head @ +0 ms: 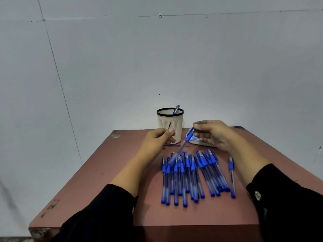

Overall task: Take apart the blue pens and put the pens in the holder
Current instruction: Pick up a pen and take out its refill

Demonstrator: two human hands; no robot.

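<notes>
Several blue pens (192,175) lie side by side on the reddish table (104,172). My right hand (213,134) pinches the blue grip end of one pen (185,142), which slants down to the left above the pile and is blurred. My left hand (157,140) hovers in front of the holder with its fingers curled; whether it holds something small I cannot tell. The cream holder (170,125) with a black rim stands at the back of the table, one blue pen (176,110) sticking out of it. A thin refill (176,145) lies on the table before the holder.
A white, light-blue shallow box (197,141) sits at the back right, partly behind my right hand. The table's front edge and left edge are near; a pale wall stands right behind the table.
</notes>
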